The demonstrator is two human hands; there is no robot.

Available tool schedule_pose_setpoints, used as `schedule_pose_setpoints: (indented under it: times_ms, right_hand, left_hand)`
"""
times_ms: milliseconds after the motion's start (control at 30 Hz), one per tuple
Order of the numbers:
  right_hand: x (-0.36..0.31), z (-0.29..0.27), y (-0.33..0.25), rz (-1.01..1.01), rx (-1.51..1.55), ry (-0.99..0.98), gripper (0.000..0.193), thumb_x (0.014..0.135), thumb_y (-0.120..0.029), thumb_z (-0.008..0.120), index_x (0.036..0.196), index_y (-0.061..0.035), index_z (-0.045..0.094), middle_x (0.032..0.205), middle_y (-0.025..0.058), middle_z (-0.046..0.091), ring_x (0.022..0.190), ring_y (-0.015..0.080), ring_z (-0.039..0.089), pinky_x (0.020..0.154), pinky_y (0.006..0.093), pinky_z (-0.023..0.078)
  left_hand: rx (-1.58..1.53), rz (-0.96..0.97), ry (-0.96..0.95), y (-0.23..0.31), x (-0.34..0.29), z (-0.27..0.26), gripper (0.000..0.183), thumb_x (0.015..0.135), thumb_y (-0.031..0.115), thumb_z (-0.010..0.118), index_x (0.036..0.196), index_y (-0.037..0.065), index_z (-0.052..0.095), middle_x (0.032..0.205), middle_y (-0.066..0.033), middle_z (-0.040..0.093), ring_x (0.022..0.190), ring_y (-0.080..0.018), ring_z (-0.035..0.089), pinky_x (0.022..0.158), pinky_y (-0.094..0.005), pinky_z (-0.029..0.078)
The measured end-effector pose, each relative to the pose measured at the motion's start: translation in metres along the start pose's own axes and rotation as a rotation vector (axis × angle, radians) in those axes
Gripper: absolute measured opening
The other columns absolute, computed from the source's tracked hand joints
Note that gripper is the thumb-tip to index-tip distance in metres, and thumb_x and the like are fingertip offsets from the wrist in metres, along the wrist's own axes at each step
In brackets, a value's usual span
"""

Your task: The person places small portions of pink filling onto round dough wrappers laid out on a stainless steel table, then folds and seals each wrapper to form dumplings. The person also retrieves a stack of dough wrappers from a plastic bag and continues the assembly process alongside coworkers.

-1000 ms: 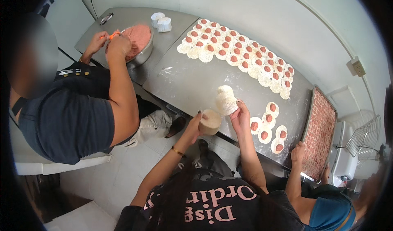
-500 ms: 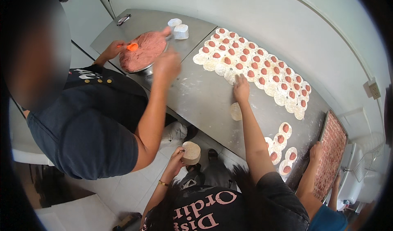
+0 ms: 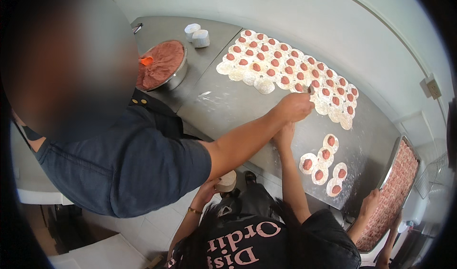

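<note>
Two pink text lines [image 3: 243,235] crossing black shirt [image 3: 309,243], left hand [image 3: 207,190] pinching pale disc stack [image 3: 227,182], lower centre, right hand [image 3: 285,135] reaching mid-frame, finger state hidden.

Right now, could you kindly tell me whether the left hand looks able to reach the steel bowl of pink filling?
Probably not: a co-worker's outstretched arm lies between the left hand and the steel bowl, and that hand holds a stack of pale dough rounds.

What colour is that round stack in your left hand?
The stack in the left hand is pale beige; the head view shows it best.
</note>
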State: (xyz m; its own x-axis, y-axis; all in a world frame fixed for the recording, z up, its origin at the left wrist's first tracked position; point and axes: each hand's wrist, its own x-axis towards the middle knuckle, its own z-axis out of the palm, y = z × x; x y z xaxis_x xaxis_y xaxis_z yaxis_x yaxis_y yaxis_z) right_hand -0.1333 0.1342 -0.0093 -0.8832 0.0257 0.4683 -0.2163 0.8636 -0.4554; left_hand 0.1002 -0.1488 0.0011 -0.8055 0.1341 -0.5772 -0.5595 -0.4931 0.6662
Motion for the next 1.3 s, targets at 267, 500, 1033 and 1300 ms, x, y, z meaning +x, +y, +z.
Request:
schedule_pose_setpoints:
  times_ms: [267, 500, 1033, 1300]
  right_hand:
    - [0.006, 0.003, 0.014, 0.547, 0.778, 0.028, 0.021, 0.077, -0.001, 0.061, 0.097, -0.0042, 0.055, 0.08, 0.0043, 0.061, 0.062, 0.0189, 0.052, 0.057, 0.0283, 0.041]
    - [0.102, 0.006, 0.016, 0.701, 1.278, 0.066, 0.03, 0.078, -0.002, 0.063, 0.106, -0.0047, 0.053, 0.086, 0.0066, 0.061, 0.07, 0.0147, 0.056, 0.062, 0.0286, 0.044]
    - [0.064, 0.037, 0.026, 0.016, -0.005, -0.09, 0.029, 0.08, -0.009, 0.059, 0.108, -0.0094, 0.063, 0.121, 0.0103, 0.057, 0.114, 0.0317, 0.051, 0.097, 0.0417, 0.039]
    - [0.067, 0.014, 0.003, 0.077, 0.1, -0.047, 0.03, 0.077, -0.008, 0.062, 0.107, -0.0084, 0.063, 0.116, 0.0112, 0.058, 0.11, 0.0324, 0.052, 0.093, 0.0418, 0.041]
  left_hand:
    - [-0.002, -0.033, -0.019, 0.002, 0.011, 0.01, 0.025, 0.087, 0.008, 0.053, 0.111, 0.005, 0.048, 0.109, -0.0094, 0.053, 0.095, -0.0215, 0.059, 0.063, -0.0335, 0.056]
    - [0.011, -0.003, -0.017, 0.01, -0.005, 0.004, 0.017, 0.087, 0.007, 0.051, 0.103, 0.014, 0.047, 0.109, -0.0075, 0.05, 0.101, -0.0237, 0.056, 0.075, -0.042, 0.054]
    - [-0.046, 0.081, 0.031, 0.031, -0.022, 0.013, 0.06, 0.083, 0.005, 0.049, 0.139, 0.016, 0.031, 0.135, -0.0111, 0.042, 0.117, -0.0281, 0.051, 0.085, -0.044, 0.052]
    - [-0.215, 0.051, -0.107, 0.042, -0.016, 0.017, 0.064, 0.085, 0.019, 0.052, 0.143, 0.01, 0.026, 0.137, -0.0112, 0.042, 0.12, -0.0253, 0.048, 0.096, -0.0424, 0.043]
